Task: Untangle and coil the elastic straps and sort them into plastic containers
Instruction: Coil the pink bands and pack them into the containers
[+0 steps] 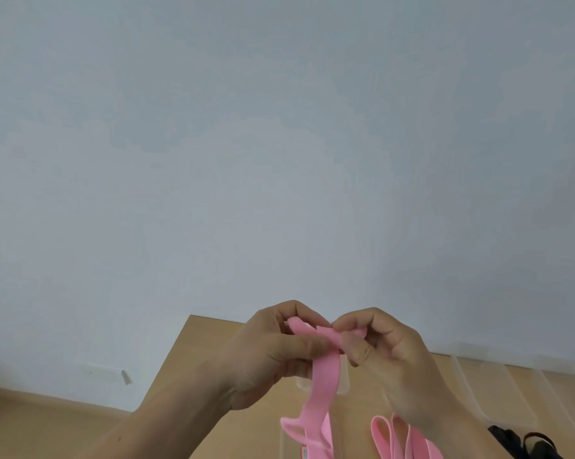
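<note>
Both hands up over the desk (pixel 213 385), pinching one pink strap (pixel 317 369) at its top end: left hand (pixel 272 356) w/ thumb across it, right hand (pixel 382 352) fingertips on the fold. Rest hangs down; black straps (pixel 524 443) lie bottom right.

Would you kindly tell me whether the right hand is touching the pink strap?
Touching. The head view shows the right hand pinching the top end of the pink strap between thumb and fingers, close beside the left hand, which also holds it.
</note>
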Tool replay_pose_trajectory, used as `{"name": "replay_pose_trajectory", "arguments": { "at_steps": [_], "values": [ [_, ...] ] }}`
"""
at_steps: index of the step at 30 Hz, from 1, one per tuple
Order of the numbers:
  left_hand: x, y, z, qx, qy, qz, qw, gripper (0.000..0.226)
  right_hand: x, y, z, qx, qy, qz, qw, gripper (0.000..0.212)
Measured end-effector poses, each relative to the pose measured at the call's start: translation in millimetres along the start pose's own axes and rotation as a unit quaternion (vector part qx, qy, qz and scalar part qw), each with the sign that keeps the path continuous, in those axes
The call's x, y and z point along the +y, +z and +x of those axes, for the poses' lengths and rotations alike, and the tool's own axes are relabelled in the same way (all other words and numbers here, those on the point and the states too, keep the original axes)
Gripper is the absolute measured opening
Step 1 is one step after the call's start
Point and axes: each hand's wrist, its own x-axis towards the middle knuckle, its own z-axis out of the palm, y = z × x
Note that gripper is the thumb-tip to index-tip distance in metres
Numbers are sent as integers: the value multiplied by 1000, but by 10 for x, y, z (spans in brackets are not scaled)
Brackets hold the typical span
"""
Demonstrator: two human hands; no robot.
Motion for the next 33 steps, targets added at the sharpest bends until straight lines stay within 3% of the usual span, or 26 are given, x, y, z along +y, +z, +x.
{"name": "replay_pose_trajectory", "arguments": {
  "at_steps": [2, 4, 6, 9, 14, 19, 25, 33],
  "values": [
    [-14, 1, -2, -4, 9, 21, 1000, 27, -1, 25, 2, 27, 14, 11, 999, 11],
    [-30, 6, -1, 6, 20, 52, 998, 22, 3, 41, 1, 42, 44, 16, 998, 22],
    [-44, 10, 8, 24, 33, 97, 994, 22, 10, 40, -1, 35, 67, 8, 997, 36],
    [-66, 19, 6, 39, 49, 134, 989, 23, 15, 28, -6, 27, 73, -10, 997, 37],
    [-93, 47, -4, 58, 36, 115, 991, 32, 22, 48, -23, 62, 29, -37, 997, 16],
    [-58, 59, -24, 40, 12, 133, 990, 21, 26, 79, -43, 67, -17, -91, 993, 27],
    [-40, 86, -23, -1, -30, 96, 995, 41, 95, 82, -100, 67, -23, -133, 989, 18],
    [-90, 125, 46, 8, -7, 52, 999, 36, 159, 6, -151, 69, 6, -70, 995, 22]
  ]
}}
